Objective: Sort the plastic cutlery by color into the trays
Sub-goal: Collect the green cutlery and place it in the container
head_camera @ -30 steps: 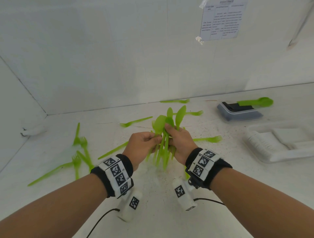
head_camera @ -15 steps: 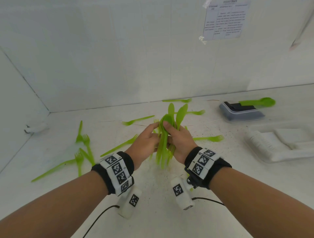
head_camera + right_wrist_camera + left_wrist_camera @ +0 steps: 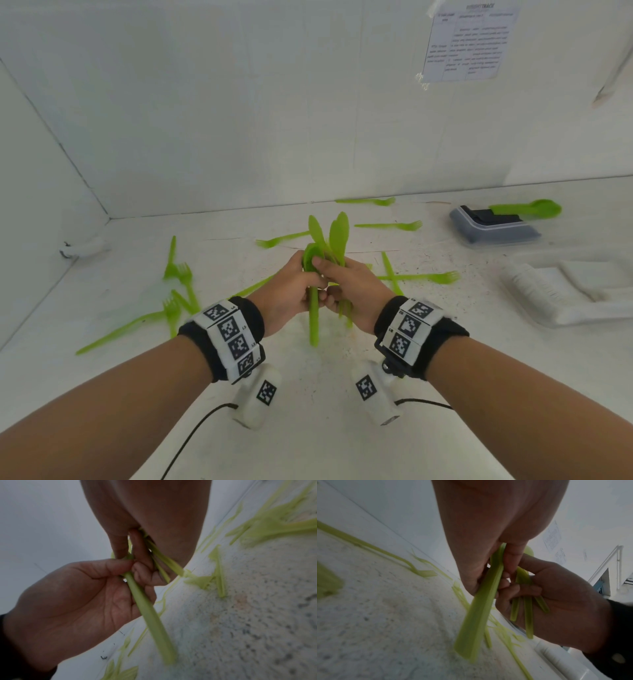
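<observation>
Both hands meet over the middle of the table around an upright bunch of green plastic cutlery. My left hand grips a stack of green spoons whose handle points down at the table; the left wrist view shows that thick handle between its fingers. My right hand holds several thinner green handles, its thumb pressing on the spoon bowls. In the right wrist view the left hand pinches the handle under the right hand.
Loose green forks lie at the left, and more beside and behind the hands. A dark grey tray with a green spoon stands back right. A white tray lies at the right. Walls close the left and back.
The fanned bunch has been drawn together and stands more upright. The spoon stack has come into the left hand, its handle now reaching lower than the rest.
</observation>
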Available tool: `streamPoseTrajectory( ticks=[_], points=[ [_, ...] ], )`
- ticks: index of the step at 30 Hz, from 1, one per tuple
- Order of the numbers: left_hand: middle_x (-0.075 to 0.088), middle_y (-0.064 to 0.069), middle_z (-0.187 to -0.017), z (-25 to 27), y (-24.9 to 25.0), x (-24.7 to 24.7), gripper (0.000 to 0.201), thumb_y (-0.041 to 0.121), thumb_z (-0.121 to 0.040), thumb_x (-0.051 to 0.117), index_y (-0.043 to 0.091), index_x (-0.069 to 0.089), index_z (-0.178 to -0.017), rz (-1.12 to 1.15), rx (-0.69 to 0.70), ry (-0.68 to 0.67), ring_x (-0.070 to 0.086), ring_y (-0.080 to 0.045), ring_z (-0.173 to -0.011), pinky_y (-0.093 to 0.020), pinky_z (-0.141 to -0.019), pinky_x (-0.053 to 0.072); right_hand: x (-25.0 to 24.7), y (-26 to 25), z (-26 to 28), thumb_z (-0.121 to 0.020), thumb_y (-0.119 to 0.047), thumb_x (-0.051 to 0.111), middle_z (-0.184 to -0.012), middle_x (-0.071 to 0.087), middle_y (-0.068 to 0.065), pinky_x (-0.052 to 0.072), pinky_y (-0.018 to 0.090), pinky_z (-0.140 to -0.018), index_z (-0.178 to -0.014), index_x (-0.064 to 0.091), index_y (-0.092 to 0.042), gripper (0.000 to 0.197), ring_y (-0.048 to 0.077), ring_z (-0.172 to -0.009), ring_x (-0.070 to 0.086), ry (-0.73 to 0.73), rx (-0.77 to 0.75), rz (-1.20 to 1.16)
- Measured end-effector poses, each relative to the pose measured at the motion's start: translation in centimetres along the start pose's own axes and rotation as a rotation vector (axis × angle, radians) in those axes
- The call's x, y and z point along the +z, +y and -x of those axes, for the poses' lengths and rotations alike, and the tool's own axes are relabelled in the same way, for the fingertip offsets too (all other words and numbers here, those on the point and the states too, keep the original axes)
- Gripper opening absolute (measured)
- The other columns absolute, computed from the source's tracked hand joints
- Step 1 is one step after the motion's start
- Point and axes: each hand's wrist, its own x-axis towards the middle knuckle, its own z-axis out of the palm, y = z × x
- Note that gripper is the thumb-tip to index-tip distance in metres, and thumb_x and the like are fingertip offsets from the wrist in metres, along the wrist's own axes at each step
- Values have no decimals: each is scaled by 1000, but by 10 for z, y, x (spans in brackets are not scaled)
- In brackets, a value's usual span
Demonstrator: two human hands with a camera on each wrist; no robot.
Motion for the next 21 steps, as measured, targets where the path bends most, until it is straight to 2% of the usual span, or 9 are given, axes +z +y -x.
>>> streamPoseTrajectory(
  ticks=[3, 6, 8, 10, 11, 14, 16, 18, 21],
  points=[
    [52, -5, -70, 0, -4, -8, 36, 0, -99, 50, 14, 46, -132, 27, -39, 6, 49, -18, -62, -33, -64, 49, 2, 1, 4, -96, -41, 66, -85, 47, 2, 41, 25, -53, -113, 68, -21, 26, 12, -51, 41, 25, 41, -75],
    [43, 0, -64, -2, -6, -16, 27, 7, -100, 48, 13, 46, -126, 102, -56, 75, 40, -15, -57, -32, -61, 37, 7, -2, 7, -102, -31, 50, -88, 39, 2, 38, 27, -54, -121, 61, -37, 23, 11, -48, 28, 42, -30, -93],
    [40, 2, -65, -3, -1, -20, 23, 28, -100, 56, 19, 47, -119, 210, -83, 132, 37, -13, -56, -30, -61, 35, 11, -3, 9, -103, -23, 43, -91, 38, 2, 39, 28, -56, -124, 58, -42, 32, 11, -52, 29, 41, -116, 50],
    [42, 3, -69, -6, 4, -22, 42, 53, -89, 68, 26, 52, -116, 273, -102, 156, 39, -12, -57, -28, -62, 38, 19, -1, 10, -103, -19, 44, -85, 43, -4, 38, 28, -61, -122, 63, -37, 32, 10, -54, 32, 9, -157, 220],
    [45, 2, -73, -8, 6, -23, 48, 57, -84, 72, 26, 52, -114, 280, -94, 166, 43, -11, -58, -28, -61, 40, 24, 2, 10, -103, -17, 46, -78, 47, -9, 36, 29, -64, -116, 66, -30, 28, 10, -56, 34, -14, -167, 298],
    [48, -3, -74, -14, 9, -24, 21, 27, -96, 60, 18, 42, -97, 293, -33, 257, 48, -15, -53, -29, -50, 43, 36, 11, 10, -104, -16, 46, -74, 52, -12, 36, 26, -66, -106, 65, -11, 20, 10, -63, 40, -65, -202, 401],
    [53, -7, -76, -13, 8, -28, 5, 12, -101, 50, 13, 45, -100, 287, -10, 324, 54, -18, -56, -30, -53, 49, 41, 12, 11, -107, -20, 46, -83, 59, -10, 44, 23, -70, -111, 69, -16, 24, 8, -69, 49, -63, -215, 391],
    [62, -9, -84, -9, 7, -32, 5, 12, -105, 46, 11, 49, -108, 203, 32, 355, 62, -20, -64, -37, -68, 54, 40, 12, 10, -108, -24, 47, -91, 64, -8, 48, 26, -81, -113, 71, -27, 25, 9, -78, 53, -9, -226, 366],
    [62, -6, -88, -9, 3, -37, 15, 21, -108, 45, 9, 50, -117, 90, 97, 431, 62, -15, -68, -37, -77, 55, 37, 8, 8, -107, -32, 47, -82, 49, -1, 45, 26, -63, -118, 62, -25, 19, 10, -60, 43, 166, -227, 207]
  ],
)
